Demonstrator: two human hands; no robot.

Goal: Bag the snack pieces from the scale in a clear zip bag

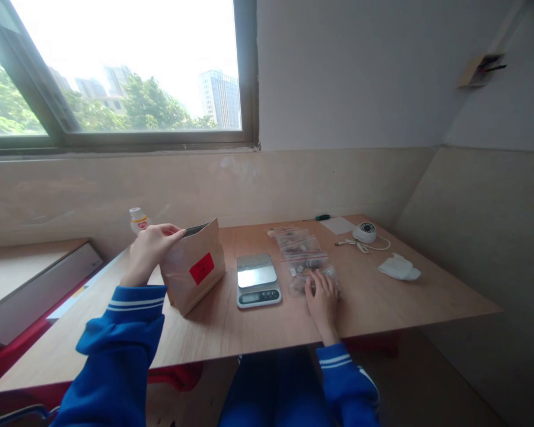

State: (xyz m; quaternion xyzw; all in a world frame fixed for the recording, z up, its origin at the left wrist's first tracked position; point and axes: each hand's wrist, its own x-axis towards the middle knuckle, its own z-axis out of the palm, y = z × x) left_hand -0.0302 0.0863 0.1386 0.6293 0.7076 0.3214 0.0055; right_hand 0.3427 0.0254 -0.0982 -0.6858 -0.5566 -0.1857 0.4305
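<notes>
A brown kraft paper bag [178, 276] with a red label stands upright at the left of the table, its top partly open. My left hand [153, 249] is closed on the bag's upper left rim, thumb and fingers pinching it. Over the nearest of several clear zip bags [300, 284] rests my right hand [323, 296], fingers slightly apart and touching the plastic; I see no firm grip. These zip bags overlap in a row running away from me, with small dark items inside that I cannot make out. Between the hands sits a digital kitchen scale [258, 296] with a bare metal plate.
Behind my left hand stands a white bottle [137, 218]. A white dome camera [365, 232] with its cable, a crumpled white plastic bag [399, 268], a white sheet [338, 225] and a dark green item [323, 217] lie at the right. The table's front edge [258, 350] is near my lap.
</notes>
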